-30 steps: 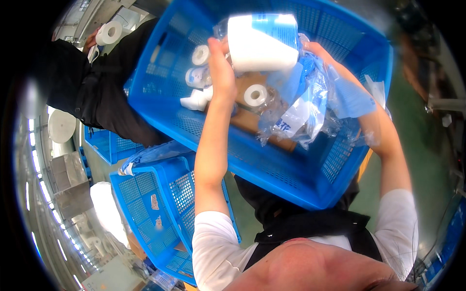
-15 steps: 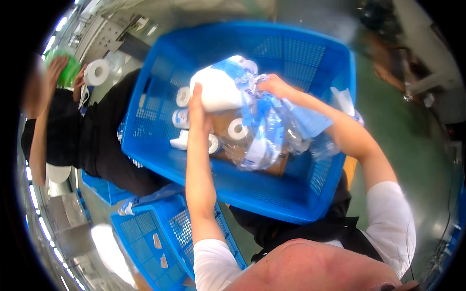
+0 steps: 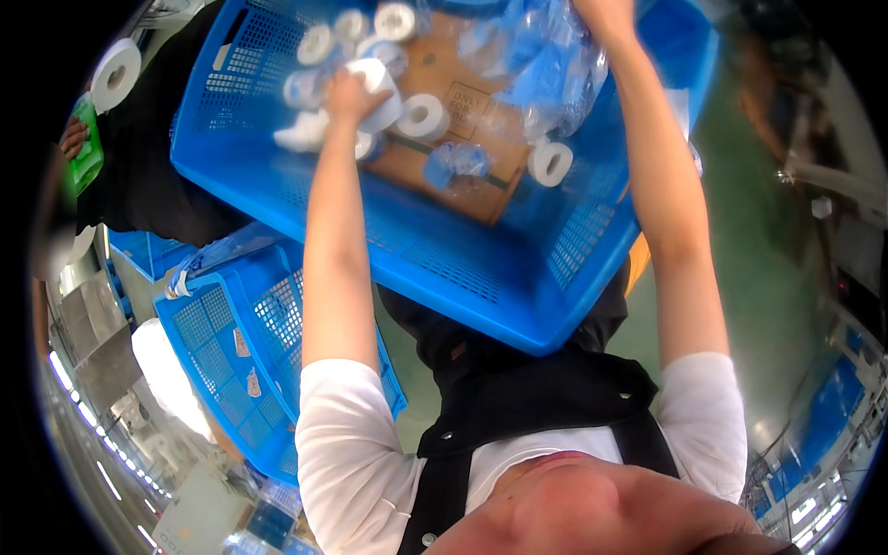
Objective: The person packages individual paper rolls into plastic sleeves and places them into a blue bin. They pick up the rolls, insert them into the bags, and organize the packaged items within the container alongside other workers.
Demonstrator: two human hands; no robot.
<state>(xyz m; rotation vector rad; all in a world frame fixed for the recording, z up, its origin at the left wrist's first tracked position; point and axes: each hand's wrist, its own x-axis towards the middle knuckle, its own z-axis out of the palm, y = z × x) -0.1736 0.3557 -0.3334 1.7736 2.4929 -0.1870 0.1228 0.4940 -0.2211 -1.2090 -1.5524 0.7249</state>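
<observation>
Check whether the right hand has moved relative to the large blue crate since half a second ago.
Yes. Judged against the large blue crate, the right hand has moved rightward and farther from the crate's near rim.

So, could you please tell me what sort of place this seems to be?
Probably a factory or packing floor: a large blue crate holds white rolls and crumpled plastic film, another blue crate stands nearby, and strip lights line the left edge.

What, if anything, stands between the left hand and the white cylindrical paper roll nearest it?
Nothing visible: the left hand touches the white cylindrical paper roll directly. The crumpled blue-and-clear plastic film lies farther right.
</observation>
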